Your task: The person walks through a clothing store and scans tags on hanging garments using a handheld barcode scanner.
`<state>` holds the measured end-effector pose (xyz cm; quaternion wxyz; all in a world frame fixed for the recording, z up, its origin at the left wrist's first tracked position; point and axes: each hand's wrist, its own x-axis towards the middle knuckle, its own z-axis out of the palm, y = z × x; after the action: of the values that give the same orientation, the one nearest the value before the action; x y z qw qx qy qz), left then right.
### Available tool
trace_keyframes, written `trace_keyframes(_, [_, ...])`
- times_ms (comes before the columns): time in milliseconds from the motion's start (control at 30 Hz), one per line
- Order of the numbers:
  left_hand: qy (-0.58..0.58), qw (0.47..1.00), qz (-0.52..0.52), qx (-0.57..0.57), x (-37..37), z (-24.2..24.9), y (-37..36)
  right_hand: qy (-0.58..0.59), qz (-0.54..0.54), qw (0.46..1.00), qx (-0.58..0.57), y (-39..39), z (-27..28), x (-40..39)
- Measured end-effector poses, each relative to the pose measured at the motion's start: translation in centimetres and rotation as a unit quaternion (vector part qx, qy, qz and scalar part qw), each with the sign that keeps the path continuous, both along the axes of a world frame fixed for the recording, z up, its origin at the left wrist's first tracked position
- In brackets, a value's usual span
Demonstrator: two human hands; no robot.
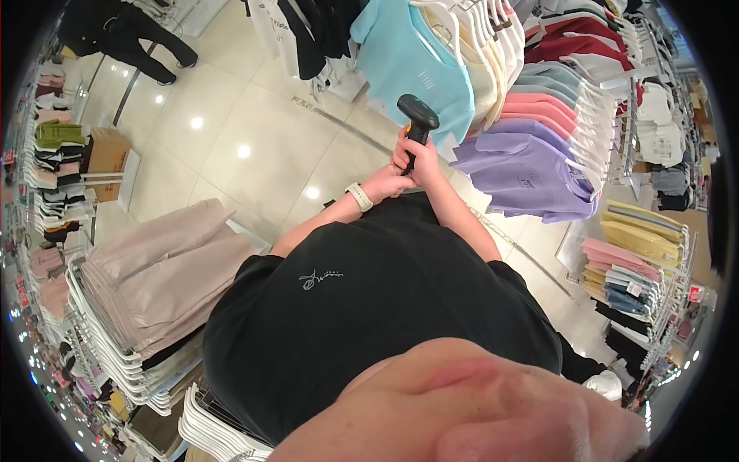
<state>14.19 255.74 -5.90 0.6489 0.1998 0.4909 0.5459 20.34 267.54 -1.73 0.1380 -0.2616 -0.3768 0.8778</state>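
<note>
A black handheld barcode scanner (418,115) is held upright in front of the black shirt, its head just beside a light-blue top (412,58) on a white hanger. My right hand (416,156) is wrapped round its handle. Lower down, my left hand (387,183), with a pale watch on the wrist, is closed at the bottom end of the handle and meets my right hand; its fingertips are partly hidden. Purple tops (527,173) hang to the right of my hands.
Coral shirts (539,112) and more tops hang on the rack ahead right. Beige trousers (162,269) hang at the left. Folded-over yellow garments (639,235) are on a right-hand rack. A person in black (127,38) stands at the upper left, near a cardboard box (108,162).
</note>
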Motion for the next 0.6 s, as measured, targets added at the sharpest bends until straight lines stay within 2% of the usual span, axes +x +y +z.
trace_keyframes(133, [-0.128, 0.992, 0.003, 0.016, -0.3, 0.0, -0.4, 0.041, 0.009, 0.999, -0.032, 1.6, -0.2, 0.9])
trace_keyframes(267, [-0.045, 0.996, -0.031, 0.072, -0.4, 1.7, -0.5, 0.077, 0.025, 0.995, -0.051, 2.4, -0.5, 1.3])
trace_keyframes(333, [-0.039, 0.994, -0.025, 0.098, -0.3, 1.5, -0.5, 0.071, 0.026, 0.996, -0.051, 2.2, 1.1, 1.2])
trace_keyframes(433, [-0.053, 0.993, -0.019, 0.107, -0.3, 1.2, -0.5, 0.057, -0.032, 0.998, -0.021, 2.6, -0.6, 0.9])
trace_keyframes(567, [-0.064, 0.994, -0.004, 0.085, -0.5, 0.7, -0.6, 0.05, -0.022, 0.995, -0.084, 3.2, 0.6, 0.4])
trace_keyframes(600, [-0.065, 0.995, -0.004, 0.075, -0.6, 0.8, -0.6, 0.081, 0.002, 0.989, -0.123, 3.4, 0.4, 0.4])
